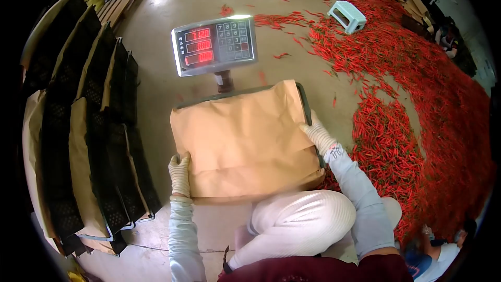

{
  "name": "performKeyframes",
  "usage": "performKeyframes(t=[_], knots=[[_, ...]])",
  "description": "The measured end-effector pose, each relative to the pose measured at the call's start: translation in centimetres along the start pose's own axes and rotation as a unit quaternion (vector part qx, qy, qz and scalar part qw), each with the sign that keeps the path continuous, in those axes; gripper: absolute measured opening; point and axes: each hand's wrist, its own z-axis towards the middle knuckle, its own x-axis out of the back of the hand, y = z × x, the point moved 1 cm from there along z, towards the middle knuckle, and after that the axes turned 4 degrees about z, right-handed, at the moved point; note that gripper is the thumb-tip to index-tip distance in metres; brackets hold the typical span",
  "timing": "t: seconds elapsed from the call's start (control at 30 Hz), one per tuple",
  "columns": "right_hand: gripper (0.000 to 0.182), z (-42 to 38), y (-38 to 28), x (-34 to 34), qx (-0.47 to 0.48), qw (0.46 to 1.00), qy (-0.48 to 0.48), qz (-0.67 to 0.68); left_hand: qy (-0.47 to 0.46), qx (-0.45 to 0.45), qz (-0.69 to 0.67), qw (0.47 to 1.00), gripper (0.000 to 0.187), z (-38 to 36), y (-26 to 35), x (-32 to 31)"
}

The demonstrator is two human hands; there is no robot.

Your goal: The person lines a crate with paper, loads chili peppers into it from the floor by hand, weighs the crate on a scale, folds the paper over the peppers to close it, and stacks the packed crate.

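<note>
A dark crate (305, 99) covered with a sheet of brown paper (240, 136) lies in front of me at a weighing scale, whose display (215, 46) glows with red digits behind it. My left hand (180, 175), in a pale knitted glove, is closed on the crate's near left side. My right hand (318, 133), gloved the same way, grips the right edge, its thumb on the paper. The paper hides the crate's contents and the scale's platform.
Stacked black crates (99, 141) with brown paper stand at the left. Red chilli peppers (389, 151) cover the floor on the right, with a light blue stool (347, 16) among them. Another person (443, 253) is at the lower right. A wooden pallet (121, 4) lies far left.
</note>
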Motion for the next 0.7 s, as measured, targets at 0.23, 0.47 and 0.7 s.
performKeyframes(t=[0.23,0.47,0.7], knots=[[0.061,4.5,-3.6,-0.3,-0.023,0.997,-0.076,-0.023,0.039,0.025,-0.043,0.998,0.04,0.2,-0.4,0.3],[0.091,2.5,-3.7,3.4,-0.058,0.995,-0.059,-0.057,0.021,-0.003,-0.076,0.997,0.075,0.8,0.3,0.7],[0.081,-2.5,11.1,7.5,-0.277,0.926,0.043,0.253,0.125,-0.26,0.252,0.924,0.1,-0.3,-0.3,1.2]])
